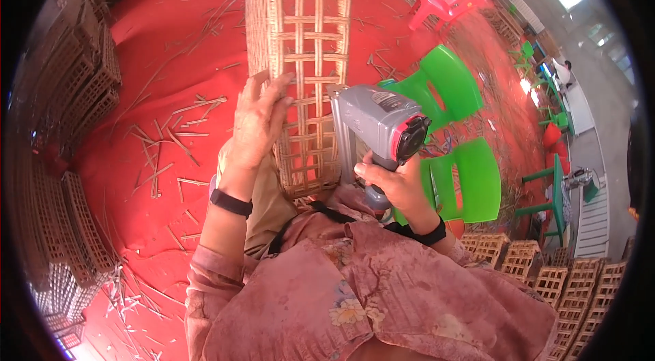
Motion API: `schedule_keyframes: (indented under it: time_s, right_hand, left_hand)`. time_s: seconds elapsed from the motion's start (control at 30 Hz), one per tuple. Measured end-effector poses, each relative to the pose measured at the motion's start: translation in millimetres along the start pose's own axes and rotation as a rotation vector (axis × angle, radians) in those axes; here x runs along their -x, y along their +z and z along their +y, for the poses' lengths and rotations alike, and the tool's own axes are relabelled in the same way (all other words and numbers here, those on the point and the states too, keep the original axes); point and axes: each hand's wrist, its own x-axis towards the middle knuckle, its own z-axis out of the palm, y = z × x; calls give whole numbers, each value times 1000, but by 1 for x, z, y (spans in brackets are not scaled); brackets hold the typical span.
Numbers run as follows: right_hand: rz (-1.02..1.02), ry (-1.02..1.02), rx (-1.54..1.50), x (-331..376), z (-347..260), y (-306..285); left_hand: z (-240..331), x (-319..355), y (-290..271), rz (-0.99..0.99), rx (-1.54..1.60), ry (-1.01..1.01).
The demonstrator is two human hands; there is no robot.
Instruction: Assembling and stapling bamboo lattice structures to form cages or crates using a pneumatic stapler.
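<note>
A tall woven wicker basket stands on end before me, its open lattice side facing up and its denser wall on the left. My left hand is at the basket's left edge, fingers bent over the rim and lattice. In my right hand is a grey nail gun with a red ring and black cap. Its nose, at upper left, lies against or just above the lattice's right side; exact contact is hard to tell. The fingers wrap the handle, partly hidden. The basket's near end meets my lap.
Green plastic chairs stand close on the right, with a pink stool beyond. Wicker strips litter the red floor covering. Stacked wicker frames line the left; more baskets stand at the lower right.
</note>
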Motion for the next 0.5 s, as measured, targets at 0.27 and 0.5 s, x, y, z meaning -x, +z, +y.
schedule_keyframes:
  time_s: [0.27, 0.5]
  right_hand:
    - [11, 106, 39, 3, 1, -24]
    - [-14, 106, 21, -2, 5, -28]
  left_hand:
    - [4, 6, 9, 57, 68, -39]
    - [3, 9, 14, 80, 73, -31]
